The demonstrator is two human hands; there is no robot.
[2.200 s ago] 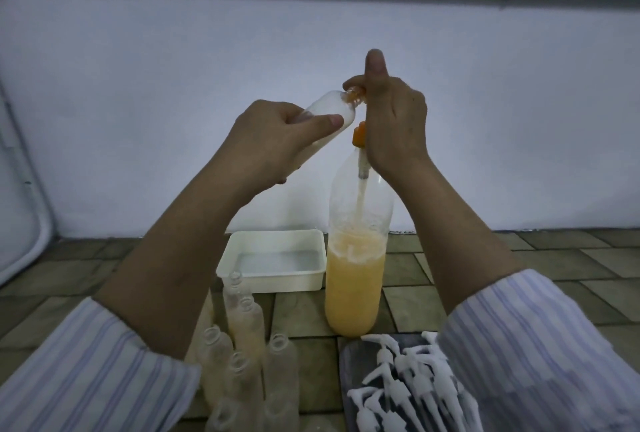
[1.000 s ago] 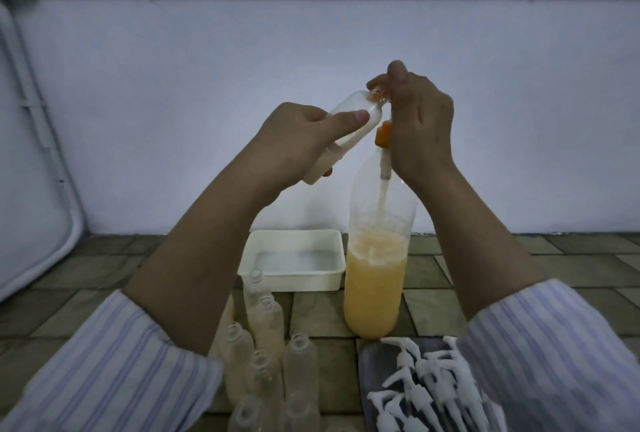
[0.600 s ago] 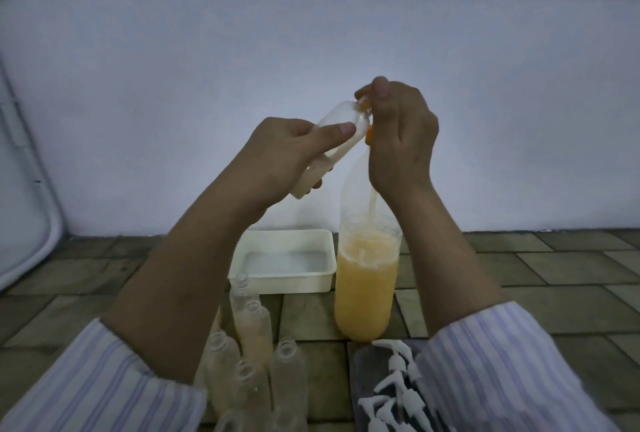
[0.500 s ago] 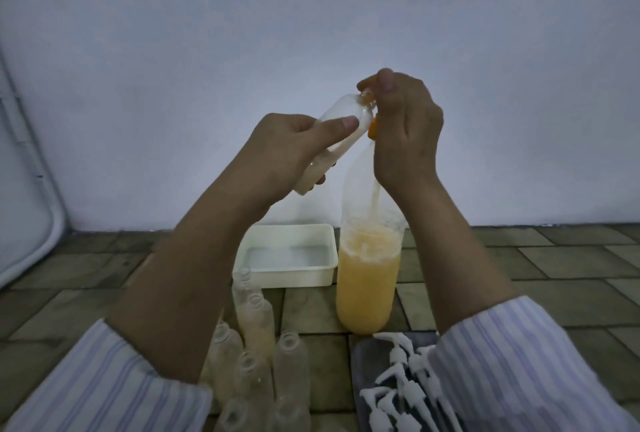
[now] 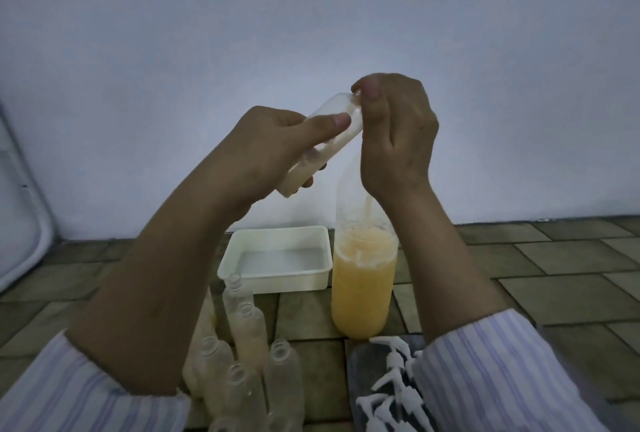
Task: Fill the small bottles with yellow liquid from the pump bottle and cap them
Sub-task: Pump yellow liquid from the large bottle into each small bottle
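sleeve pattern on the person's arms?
Pale with thin blue-purple stripes on both sleeves; the head view, the only one, shows it.

Both forearms rose from striped sleeves toward twelve o'clock. The left hand (image 5: 273,144) gripped a small bottle (image 5: 322,140), thumb extended along it. The right hand (image 5: 398,133) was curled at its three o'clock, fingertips pinched together.

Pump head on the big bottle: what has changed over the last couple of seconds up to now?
The right hand has pressed down: the orange pump collar, visible below it earlier, is now hidden behind the hand. The left hand still holds the small bottle tilted, mouth at the spout. The pump bottle, white tray, empty bottles and white pump caps have not visibly moved.
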